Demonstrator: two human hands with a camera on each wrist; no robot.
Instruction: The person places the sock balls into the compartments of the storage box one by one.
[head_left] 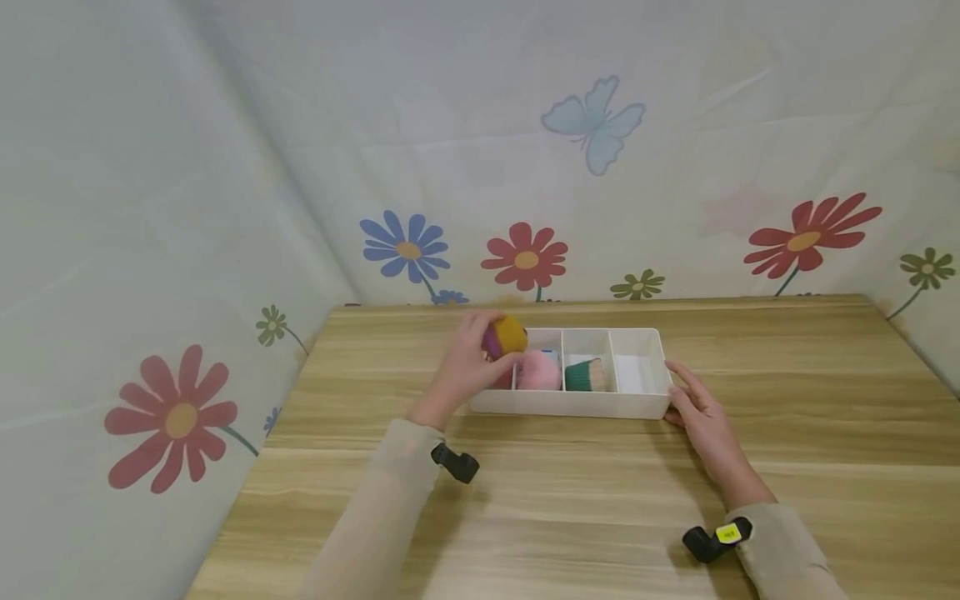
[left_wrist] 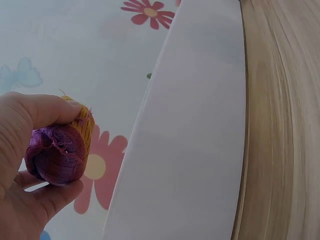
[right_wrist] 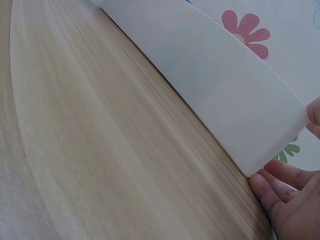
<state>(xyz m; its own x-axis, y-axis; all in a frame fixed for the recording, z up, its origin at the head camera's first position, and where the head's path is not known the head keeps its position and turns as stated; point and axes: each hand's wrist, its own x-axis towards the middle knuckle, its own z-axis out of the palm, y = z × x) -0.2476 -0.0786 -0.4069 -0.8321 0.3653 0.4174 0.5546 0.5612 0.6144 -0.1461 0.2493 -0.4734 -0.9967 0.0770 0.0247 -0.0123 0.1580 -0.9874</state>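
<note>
My left hand (head_left: pixel 467 362) pinches a purple and yellow ball of yarn (left_wrist: pixel 60 150) between thumb and fingers. It holds the ball above the left end of a white divided box (head_left: pixel 570 404). Loose threads stick out from the ball in the left wrist view. A pink ball (head_left: pixel 540 371) sits in the compartment to its right, and a green and beige bundle (head_left: pixel 585 375) in the one after. Something red (head_left: pixel 504 380) shows partly behind my left hand. My right hand (head_left: pixel 701 421) touches the box's right end with its fingertips.
The box stands on a wood-grain table (head_left: pixel 570 492), near its back edge. Behind and to the left hangs a pale curtain (head_left: pixel 450 125) printed with flowers and a butterfly. The rightmost compartment (head_left: pixel 637 367) shows its bare white floor.
</note>
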